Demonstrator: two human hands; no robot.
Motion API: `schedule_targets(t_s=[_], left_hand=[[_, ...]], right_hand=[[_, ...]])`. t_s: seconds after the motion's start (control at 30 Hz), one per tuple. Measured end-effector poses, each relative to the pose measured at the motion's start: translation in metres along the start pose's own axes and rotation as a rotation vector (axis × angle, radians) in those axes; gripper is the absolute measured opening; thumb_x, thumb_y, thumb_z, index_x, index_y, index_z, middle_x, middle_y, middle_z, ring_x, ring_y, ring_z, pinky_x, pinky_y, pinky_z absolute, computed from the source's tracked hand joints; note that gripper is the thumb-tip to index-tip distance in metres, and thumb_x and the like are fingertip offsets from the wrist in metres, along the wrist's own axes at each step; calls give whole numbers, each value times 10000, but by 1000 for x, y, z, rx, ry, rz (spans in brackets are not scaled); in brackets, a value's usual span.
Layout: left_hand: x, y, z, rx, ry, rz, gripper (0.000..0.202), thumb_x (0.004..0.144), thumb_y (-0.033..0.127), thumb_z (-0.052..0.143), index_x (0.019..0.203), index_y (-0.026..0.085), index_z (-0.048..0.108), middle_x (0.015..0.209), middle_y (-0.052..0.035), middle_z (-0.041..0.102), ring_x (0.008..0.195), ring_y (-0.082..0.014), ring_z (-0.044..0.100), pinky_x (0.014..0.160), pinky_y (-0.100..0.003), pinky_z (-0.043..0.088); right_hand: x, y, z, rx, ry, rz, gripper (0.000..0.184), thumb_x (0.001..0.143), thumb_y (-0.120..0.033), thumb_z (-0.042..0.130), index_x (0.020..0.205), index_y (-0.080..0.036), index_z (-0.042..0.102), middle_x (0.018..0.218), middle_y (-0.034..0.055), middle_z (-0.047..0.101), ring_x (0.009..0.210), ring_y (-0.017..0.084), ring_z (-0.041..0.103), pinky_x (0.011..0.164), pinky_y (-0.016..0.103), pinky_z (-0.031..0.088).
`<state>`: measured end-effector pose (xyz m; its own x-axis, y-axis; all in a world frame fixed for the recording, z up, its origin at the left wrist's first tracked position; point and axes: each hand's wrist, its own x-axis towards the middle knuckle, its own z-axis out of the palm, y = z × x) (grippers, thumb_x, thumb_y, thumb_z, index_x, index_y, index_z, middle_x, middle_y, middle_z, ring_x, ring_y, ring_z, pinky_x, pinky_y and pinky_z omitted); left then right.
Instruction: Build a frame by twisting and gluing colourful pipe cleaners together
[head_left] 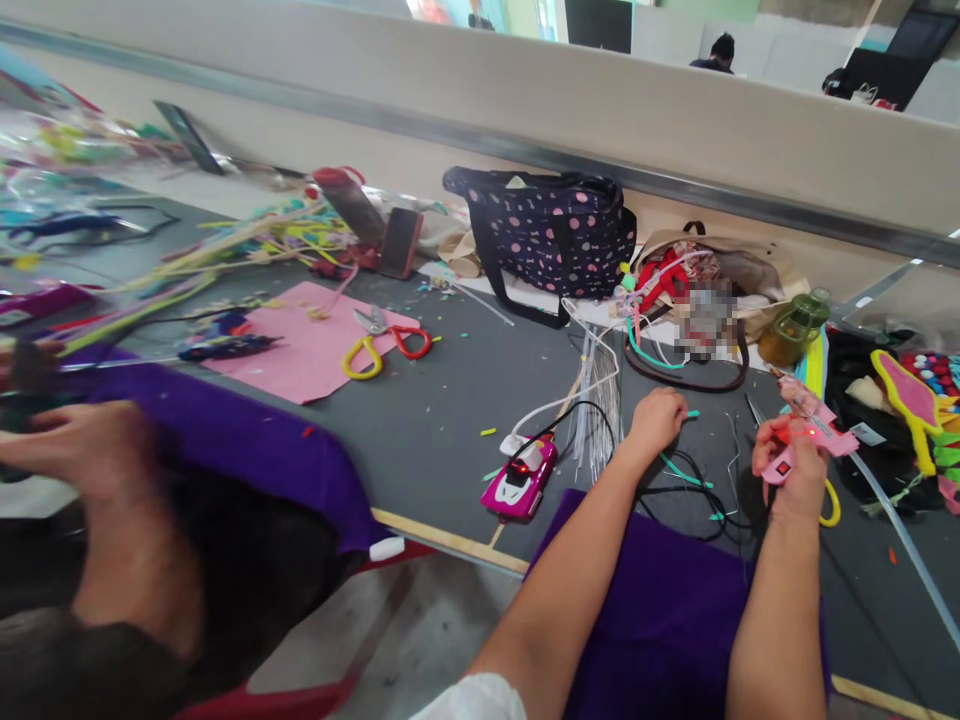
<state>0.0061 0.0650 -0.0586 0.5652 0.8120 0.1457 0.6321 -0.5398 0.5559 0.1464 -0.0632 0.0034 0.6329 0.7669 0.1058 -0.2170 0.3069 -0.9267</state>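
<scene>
My right hand (pixel 791 470) is closed around a pink glue gun (pixel 814 437) with a red light glowing on its body. My left hand (pixel 658 420) is closed in a pinch on a thin teal strip (pixel 686 414) just above the dark table (pixel 435 420). More teal strips (pixel 686 478) and black cords (pixel 697 500) lie between my two hands. A purple cloth (pixel 660 610) covers my lap and the table's near edge.
A second, magenta glue gun (pixel 523 480) lies left of my left hand. Scissors with yellow and red handles (pixel 382 340) rest on a pink sheet (pixel 300 345). A polka-dot bag (pixel 551 235) and a tan bag stand behind. Another person's hand (pixel 90 455) works at left.
</scene>
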Motion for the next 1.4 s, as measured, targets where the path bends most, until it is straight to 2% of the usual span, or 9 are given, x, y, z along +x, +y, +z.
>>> schedule_targets(t_s=[0.33, 0.47, 0.6, 0.77, 0.93, 1.07, 1.2, 1.27, 1.4], left_hand=[[-4, 4, -20, -213, 177, 13, 107, 856, 163, 533, 827, 187, 633, 882, -56, 637, 882, -193, 557, 805, -295, 416], [-3, 3, -28, -441, 316, -46, 80, 838, 170, 548, 812, 180, 623, 828, -36, 629, 809, -163, 558, 760, -269, 414], [-1, 3, -33, -791, 440, -152, 69, 806, 216, 576, 780, 167, 616, 729, -5, 590, 676, -123, 517, 632, -231, 394], [-1, 4, -39, -1245, 407, -261, 227, 699, 360, 695, 748, 154, 612, 638, 31, 503, 546, -81, 432, 507, -204, 388], [-2, 5, -44, -1460, 329, -343, 337, 597, 392, 787, 737, 140, 613, 623, 39, 496, 515, -53, 430, 471, -181, 392], [-4, 7, -44, -1543, 257, -368, 358, 571, 373, 815, 751, 137, 616, 623, 43, 497, 505, -40, 431, 456, -166, 390], [-5, 11, -44, -1546, 261, -338, 347, 584, 361, 814, 771, 130, 635, 629, 40, 510, 517, -40, 444, 459, -162, 398], [-6, 14, -44, -1537, 267, -316, 364, 589, 366, 812, 816, 127, 658, 622, 42, 511, 517, -43, 445, 465, -167, 407], [-11, 23, -49, -1489, 276, -257, 364, 628, 371, 794, 882, 127, 700, 640, 36, 527, 520, -42, 437, 484, -180, 419]], right_hand=[[2, 2, -3, -8, 23, -5, 305, 746, -455, 666, 753, -160, 589, 616, -11, 617, 349, 84, 498, 321, 195, 359], [6, 3, -8, 75, -11, 52, 326, 733, -486, 656, 788, -176, 572, 628, -25, 599, 343, 66, 451, 308, 181, 309], [7, 2, -12, 163, -49, 106, 312, 752, -488, 629, 801, -185, 567, 648, -33, 573, 354, 46, 412, 315, 172, 288], [6, 0, -9, 187, 41, 29, 270, 765, -451, 606, 796, -183, 581, 700, -23, 590, 368, 49, 409, 292, 176, 248], [8, 0, -7, 192, 146, -22, 196, 735, -349, 648, 814, -174, 609, 896, 18, 654, 439, 36, 433, 336, 171, 309], [8, -1, -2, 130, 178, -28, 232, 698, -340, 688, 839, -163, 634, 890, 33, 667, 461, 59, 466, 342, 191, 361], [3, 0, 3, 22, 203, -102, 223, 746, -367, 669, 766, -146, 644, 575, -26, 553, 406, 75, 449, 352, 206, 377], [0, 1, 5, -7, 169, -123, 247, 772, -385, 652, 711, -146, 628, 531, -35, 514, 393, 75, 451, 360, 206, 378], [-9, 3, 7, -19, 5, -118, 264, 785, -421, 652, 740, -164, 611, 621, -18, 570, 423, 73, 482, 368, 196, 392]])
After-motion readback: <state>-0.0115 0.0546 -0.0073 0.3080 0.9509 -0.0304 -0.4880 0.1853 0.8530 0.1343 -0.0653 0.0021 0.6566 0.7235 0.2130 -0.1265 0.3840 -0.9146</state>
